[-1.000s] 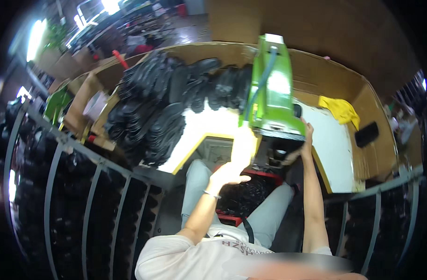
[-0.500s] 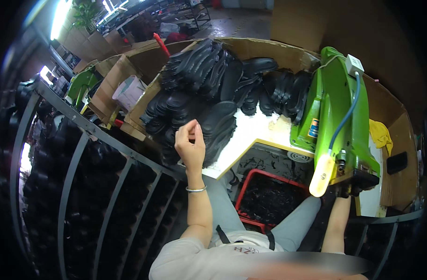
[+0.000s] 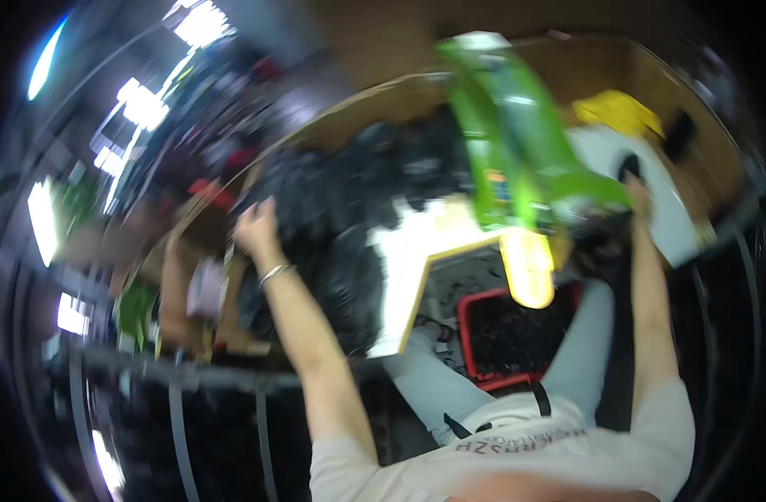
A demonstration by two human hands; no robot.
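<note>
Motion smears this moment. Black shoe soles [image 3: 341,192] lie in a heap on the white worktop [image 3: 393,293]. At the heap's left edge is my left hand [image 3: 259,227], with a bracelet on the wrist; its fingers are too blurred to read. My right hand [image 3: 640,199] is beside the green machine [image 3: 517,134], on its right, over the white board there. A dark rounded piece, apparently a shoe sole [image 3: 630,166], shows at its fingertips. The machine's yellow-white front guard [image 3: 527,268] points toward me.
Below the worktop's cut-out, a red crate [image 3: 465,339] of black scraps stands between my legs. Cardboard walls [image 3: 692,75] surround the bench. A yellow cloth [image 3: 619,113] and a black pad [image 3: 679,136] are at the right. A grey metal rail [image 3: 182,376] runs along the left.
The view has swung round. My left hand has moved left and away from the middle of the heap. My right hand, earlier hidden behind the machine's front, has come out on its right with a dark piece.
</note>
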